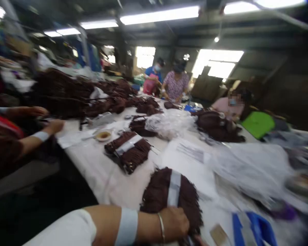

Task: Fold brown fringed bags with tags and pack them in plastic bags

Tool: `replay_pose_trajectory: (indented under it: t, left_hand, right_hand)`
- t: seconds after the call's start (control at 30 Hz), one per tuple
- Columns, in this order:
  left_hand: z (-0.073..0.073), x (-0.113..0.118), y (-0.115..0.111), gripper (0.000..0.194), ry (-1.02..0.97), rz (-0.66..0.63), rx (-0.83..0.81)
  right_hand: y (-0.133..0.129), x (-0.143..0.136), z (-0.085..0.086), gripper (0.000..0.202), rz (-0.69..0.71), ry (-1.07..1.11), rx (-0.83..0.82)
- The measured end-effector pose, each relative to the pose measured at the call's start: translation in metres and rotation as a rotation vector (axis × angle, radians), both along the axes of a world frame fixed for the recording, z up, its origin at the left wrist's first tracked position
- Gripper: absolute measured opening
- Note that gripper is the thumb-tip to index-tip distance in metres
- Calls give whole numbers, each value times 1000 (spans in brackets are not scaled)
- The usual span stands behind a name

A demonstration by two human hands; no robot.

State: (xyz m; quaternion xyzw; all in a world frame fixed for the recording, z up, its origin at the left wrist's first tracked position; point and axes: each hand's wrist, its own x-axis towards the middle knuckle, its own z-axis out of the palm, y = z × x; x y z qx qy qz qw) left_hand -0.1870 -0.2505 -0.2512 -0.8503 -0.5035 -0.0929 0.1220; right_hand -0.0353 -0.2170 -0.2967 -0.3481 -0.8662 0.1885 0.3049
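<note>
From the lower left my left arm reaches in, and my left hand (175, 223) lies over the near edge of a dark brown bundle of thin strips (154, 194). The fingers are curled closed; what they pinch is hidden under the hand. A pale grey band (174, 186) runs across the bundle's middle. Only a finger of my right hand (200, 240) shows at the bottom edge, close to my left hand, so its grip cannot be seen. Farther up the table lies a second banded brown bundle (128, 150).
On the white-covered table (102, 181) are a small bowl of brown liquid (102, 136), a printed sheet (190, 153), clear plastic bags (251, 167), a blue container (256, 229) and brown heaps (61, 92). A co-worker's hands (55, 126) are at left; several people work farther back.
</note>
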Motion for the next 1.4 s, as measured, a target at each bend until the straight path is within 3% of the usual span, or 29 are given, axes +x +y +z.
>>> replay_pose_trajectory:
  t: [0.1,0.17,0.27,0.43,0.63,0.73,0.9,1.0,1.1,1.2,1.27,1.4]
  left_hand:
    - [-17,43,8,11,-76,-170,-77]
    - [-19,50,15,9,-110,-184,-80]
    - [-14,44,25,11,-117,-188,-57]
    - [-6,48,25,9,-4,-210,-31]
    - [-7,50,27,8,-80,-174,-60]
    - [-5,52,22,11,-76,-209,-41]
    - [-7,61,9,13,-28,-255,-51]
    - [-7,62,7,13,6,-239,-117]
    - [-3,60,8,16,5,-221,-178]
    - [0,57,7,21,-3,-263,-203]
    - [1,53,6,24,2,-279,-206]
    - [5,38,3,26,7,-371,-235]
  right_hand:
    - [-22,64,-15,45,-334,-11,26]
    - [-24,78,-19,56,-371,-19,42]
    - [-10,68,-19,47,-292,17,15]
    - [7,45,-13,21,-512,40,-62]
    - [-4,80,-16,57,-226,55,-80]
    - [-7,83,-18,40,-315,104,-81]
    - [-3,59,-14,22,-531,109,-66]
    - [-8,70,-7,33,-426,38,-61]
    - [-12,103,1,44,-329,-8,-89]
    - [2,128,9,45,-609,-14,-257]
    - [22,129,14,55,-794,-201,-370]
    - [58,115,20,59,-834,-523,-472]
